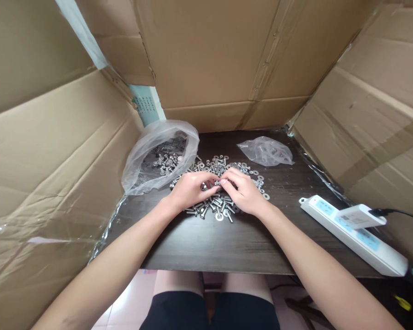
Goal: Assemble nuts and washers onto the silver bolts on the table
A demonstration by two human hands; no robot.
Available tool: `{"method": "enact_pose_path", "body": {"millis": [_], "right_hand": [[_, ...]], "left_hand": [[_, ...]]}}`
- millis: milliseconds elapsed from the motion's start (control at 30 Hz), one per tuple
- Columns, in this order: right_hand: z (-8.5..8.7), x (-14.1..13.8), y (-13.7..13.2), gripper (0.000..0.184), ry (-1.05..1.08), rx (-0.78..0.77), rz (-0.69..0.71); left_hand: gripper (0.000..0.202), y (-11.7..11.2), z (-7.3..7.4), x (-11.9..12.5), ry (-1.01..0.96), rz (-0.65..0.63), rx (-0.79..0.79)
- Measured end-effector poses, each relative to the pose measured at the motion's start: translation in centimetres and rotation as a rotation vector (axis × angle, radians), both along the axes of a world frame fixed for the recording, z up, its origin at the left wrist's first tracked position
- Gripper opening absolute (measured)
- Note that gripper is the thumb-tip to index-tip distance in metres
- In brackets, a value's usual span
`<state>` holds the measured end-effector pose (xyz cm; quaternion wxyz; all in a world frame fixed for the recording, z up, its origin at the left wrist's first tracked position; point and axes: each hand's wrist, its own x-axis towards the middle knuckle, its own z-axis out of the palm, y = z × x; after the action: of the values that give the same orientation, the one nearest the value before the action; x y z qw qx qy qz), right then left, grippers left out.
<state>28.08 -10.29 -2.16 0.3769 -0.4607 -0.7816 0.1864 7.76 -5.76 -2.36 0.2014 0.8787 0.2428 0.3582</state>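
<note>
Over a pile of loose metal hardware (223, 201), my left hand (192, 189) and my right hand (241, 190) meet fingertip to fingertip. A small shiny bolt (217, 183) sits between them. My left thumb and fingers are closed around one side of it, and my right thumb and forefinger pinch its other end. Whether a nut or washer is on the bolt is too small to tell. Bolts lie mostly on the near side of the hands, while flat washers (260, 178) and nuts are scattered behind and to the right.
Left of the pile, an open clear plastic bag (132, 176) holds more bolts. A crumpled plastic bag (266, 151) lies at the back right. On the right is a white power strip (382, 259) with a plugged-in charger (359, 217). Cardboard walls (220, 59) enclose the dark tabletop (206, 250).
</note>
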Motion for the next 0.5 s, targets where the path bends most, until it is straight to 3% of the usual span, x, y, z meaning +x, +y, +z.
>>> {"method": "enact_pose_path", "body": {"millis": [133, 367, 500], "right_hand": [[-0.01, 0.06, -0.10, 0.007, 0.004, -0.004, 0.004], [-0.10, -0.03, 0.04, 0.023, 0.006, 0.016, 0.030], [-0.03, 0.02, -0.01, 0.017, 0.020, -0.001, 0.022]], "left_hand": [[0.016, 0.00, -0.08, 0.03, -0.003, -0.002, -0.006], [0.012, 0.09, -0.27, -0.07, -0.007, -0.018, -0.001], [0.013, 0.07, -0.17, -0.05, -0.014, -0.014, 0.001]]}}
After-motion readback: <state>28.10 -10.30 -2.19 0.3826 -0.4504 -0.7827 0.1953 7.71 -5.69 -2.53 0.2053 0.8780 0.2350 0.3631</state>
